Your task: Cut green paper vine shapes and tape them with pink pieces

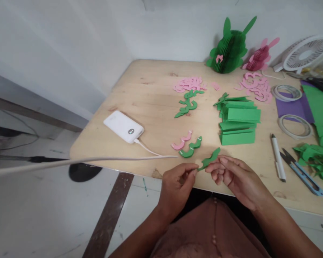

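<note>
Near the table's front edge, my left hand (177, 184) pinches the lower end of a wavy green paper cutout (209, 159) between thumb and fingers. My right hand (235, 175) has its fingers curled in against the other side of the cutout, thumb close to the forefinger. Just beyond my hands lie a curved green paper piece (188, 152) and a curved pink paper piece (181, 141), both with pale marks. Farther back are a loose heap of green cutouts (188, 105) and a heap of pink cutouts (191, 84).
Folded green paper strips (239, 138) stand ahead on the right. A pen (278, 157), blue thread snips (304, 177), tape rolls (295, 126) and green scraps (316, 157) lie right. Left is a power bank (122, 125) with a cable (97, 158). Paper figures (228, 50) and a fan (304, 53) stand behind.
</note>
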`<action>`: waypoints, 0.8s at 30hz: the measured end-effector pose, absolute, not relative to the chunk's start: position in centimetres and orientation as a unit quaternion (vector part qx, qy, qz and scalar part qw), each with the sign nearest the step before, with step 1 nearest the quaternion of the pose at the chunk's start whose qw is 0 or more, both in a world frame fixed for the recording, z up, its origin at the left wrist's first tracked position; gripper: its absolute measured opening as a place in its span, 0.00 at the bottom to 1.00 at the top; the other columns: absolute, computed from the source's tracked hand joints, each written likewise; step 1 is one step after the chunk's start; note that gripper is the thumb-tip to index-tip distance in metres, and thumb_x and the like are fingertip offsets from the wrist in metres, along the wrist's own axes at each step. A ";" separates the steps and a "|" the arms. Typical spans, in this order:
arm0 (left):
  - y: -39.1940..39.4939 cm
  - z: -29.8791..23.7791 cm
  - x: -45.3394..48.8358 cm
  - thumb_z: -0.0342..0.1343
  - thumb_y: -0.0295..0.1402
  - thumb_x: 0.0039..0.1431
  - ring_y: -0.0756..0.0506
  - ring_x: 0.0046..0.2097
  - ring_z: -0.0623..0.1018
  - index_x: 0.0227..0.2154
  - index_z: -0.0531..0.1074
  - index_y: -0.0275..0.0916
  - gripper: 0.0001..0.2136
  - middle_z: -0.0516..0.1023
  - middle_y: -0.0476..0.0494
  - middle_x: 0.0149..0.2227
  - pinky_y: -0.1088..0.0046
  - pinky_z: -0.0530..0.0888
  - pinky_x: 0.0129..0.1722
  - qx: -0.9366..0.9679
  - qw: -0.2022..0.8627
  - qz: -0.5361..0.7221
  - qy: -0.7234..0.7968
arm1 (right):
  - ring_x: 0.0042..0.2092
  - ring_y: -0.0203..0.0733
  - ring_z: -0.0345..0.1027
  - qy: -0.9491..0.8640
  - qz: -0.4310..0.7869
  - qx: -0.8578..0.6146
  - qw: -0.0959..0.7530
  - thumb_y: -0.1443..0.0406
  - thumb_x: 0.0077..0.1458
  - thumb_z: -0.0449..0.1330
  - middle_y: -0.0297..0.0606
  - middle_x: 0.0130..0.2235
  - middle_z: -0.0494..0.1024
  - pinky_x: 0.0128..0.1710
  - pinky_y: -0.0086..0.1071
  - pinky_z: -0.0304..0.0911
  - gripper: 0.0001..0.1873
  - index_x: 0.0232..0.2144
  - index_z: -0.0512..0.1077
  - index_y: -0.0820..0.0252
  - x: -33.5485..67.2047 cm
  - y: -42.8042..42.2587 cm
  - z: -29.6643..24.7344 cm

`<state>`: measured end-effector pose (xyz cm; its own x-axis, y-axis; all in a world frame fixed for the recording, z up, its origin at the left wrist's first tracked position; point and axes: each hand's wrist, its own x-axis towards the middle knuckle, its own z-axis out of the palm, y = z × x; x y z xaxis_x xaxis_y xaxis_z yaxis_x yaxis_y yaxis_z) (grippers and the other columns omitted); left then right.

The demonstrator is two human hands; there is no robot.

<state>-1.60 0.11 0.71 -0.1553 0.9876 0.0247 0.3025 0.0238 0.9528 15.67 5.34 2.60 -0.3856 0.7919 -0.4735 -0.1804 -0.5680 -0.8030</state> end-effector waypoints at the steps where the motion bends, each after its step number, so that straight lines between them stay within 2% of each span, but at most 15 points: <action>1: 0.2 0.8 -1.6 0.55 0.31 0.58 0.50 0.27 0.76 0.34 0.77 0.37 0.07 0.80 0.46 0.28 0.77 0.72 0.27 0.503 0.410 0.454 0.610 | 0.29 0.36 0.69 -0.339 0.759 -0.452 0.326 0.54 0.53 0.61 0.43 0.33 0.81 0.27 0.29 0.63 0.15 0.30 0.77 0.61 15.7 5.3 2.5; 5: 0.3 0.9 -1.4 0.56 0.33 0.55 0.50 0.26 0.75 0.33 0.77 0.35 0.08 0.79 0.47 0.25 0.78 0.71 0.27 0.408 0.519 0.463 0.591 | 0.28 0.35 0.68 -0.368 0.736 -0.458 0.337 0.55 0.52 0.64 0.40 0.32 0.80 0.27 0.29 0.63 0.13 0.33 0.77 0.60 15.8 5.1 2.1; 8: 0.4 0.9 -1.4 0.57 0.34 0.53 0.50 0.25 0.75 0.32 0.77 0.35 0.08 0.79 0.46 0.24 0.77 0.72 0.27 0.376 0.554 0.457 0.586 | 0.27 0.35 0.67 -0.405 0.704 -0.475 0.339 0.56 0.50 0.65 0.38 0.31 0.79 0.27 0.29 0.63 0.13 0.32 0.77 0.60 15.8 5.1 1.7; 24: 0.4 0.7 -1.5 0.57 0.35 0.54 0.49 0.26 0.76 0.33 0.78 0.36 0.09 0.80 0.45 0.26 0.76 0.71 0.27 0.402 0.559 0.437 0.580 | 0.24 0.33 0.63 -0.466 0.622 -0.535 0.331 0.54 0.47 0.66 0.34 0.24 0.74 0.24 0.27 0.61 0.15 0.27 0.74 0.60 15.5 5.3 1.4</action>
<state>-1.51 0.39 0.72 -0.0531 0.9535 -0.2966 -0.0223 0.2958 0.9550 15.52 5.28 1.36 -0.2079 0.9102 -0.3582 0.0876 -0.3474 -0.9336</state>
